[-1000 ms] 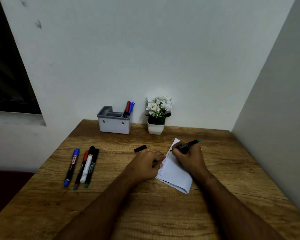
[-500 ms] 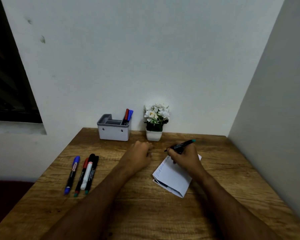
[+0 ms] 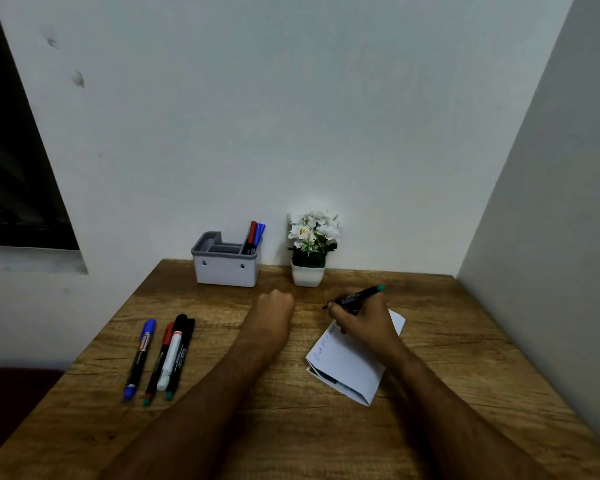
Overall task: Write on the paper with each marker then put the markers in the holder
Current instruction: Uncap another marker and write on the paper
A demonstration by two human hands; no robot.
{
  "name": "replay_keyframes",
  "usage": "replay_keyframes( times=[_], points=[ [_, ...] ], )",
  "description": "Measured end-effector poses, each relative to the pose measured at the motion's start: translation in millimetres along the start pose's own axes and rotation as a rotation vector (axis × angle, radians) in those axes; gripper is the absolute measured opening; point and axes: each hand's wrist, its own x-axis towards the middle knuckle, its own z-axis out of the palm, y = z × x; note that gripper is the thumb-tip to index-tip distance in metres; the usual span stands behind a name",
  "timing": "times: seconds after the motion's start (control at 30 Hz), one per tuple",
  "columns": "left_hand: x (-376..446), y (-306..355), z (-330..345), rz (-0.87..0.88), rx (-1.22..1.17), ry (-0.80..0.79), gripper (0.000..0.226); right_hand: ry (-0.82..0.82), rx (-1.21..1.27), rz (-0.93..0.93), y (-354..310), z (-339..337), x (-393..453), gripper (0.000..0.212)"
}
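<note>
My right hand (image 3: 366, 318) grips an uncapped black marker with a green end (image 3: 357, 296), its tip lifted just past the far corner of the folded white paper (image 3: 347, 367), which bears faint writing. My left hand (image 3: 276, 304) rests as a fist on the table, left of the marker tip. The marker's black cap is hidden under its curled fingers. The grey-and-white holder (image 3: 226, 270) stands at the back with a red and a blue marker (image 3: 255, 233) upright in its right compartment. Several capped markers (image 3: 168, 355) lie in a row at the left, the blue one (image 3: 140, 358) outermost.
A small white pot of white flowers (image 3: 309, 252) stands right of the holder against the wall. The wooden table (image 3: 291, 427) ends at a side wall on the right and drops off at its left edge.
My left hand left the paper and moved forward over the black cap, which is now out of sight. My right hand lifted the marker tip off the paper. The view tilted upward.
</note>
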Motion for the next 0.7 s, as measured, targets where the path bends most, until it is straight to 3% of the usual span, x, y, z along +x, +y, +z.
replay_keyframes(
  times=[0.1, 0.2, 0.27, 0.4, 0.47, 0.7],
  points=[
    [3, -3, -3, -0.045, -0.14, 0.128, 0.016, -0.003, 0.021, 0.003, -1, 2, -2, 0.01],
    [6, -4, -8, -0.167, -0.419, 0.359, 0.008, 0.008, 0.062, -0.053, -7, 4, -5, 0.013],
    [6, -1, -17, -0.301, -0.655, 0.432, 0.007, 0.026, 0.071, -0.146, -13, 5, -7, 0.017],
    [10, -1, -19, -0.68, -1.347, 0.252, 0.02, 0.014, 0.086, -0.228, -21, 10, -14, 0.017],
    [7, 1, -18, -0.772, -1.599, 0.164, 0.021, -0.009, 0.091, -0.229, -22, 13, -17, 0.019],
    [-3, 12, -21, -0.817, -1.877, 0.03, 0.028, -0.031, 0.09, -0.25, -26, 17, -19, 0.021]
  ],
)
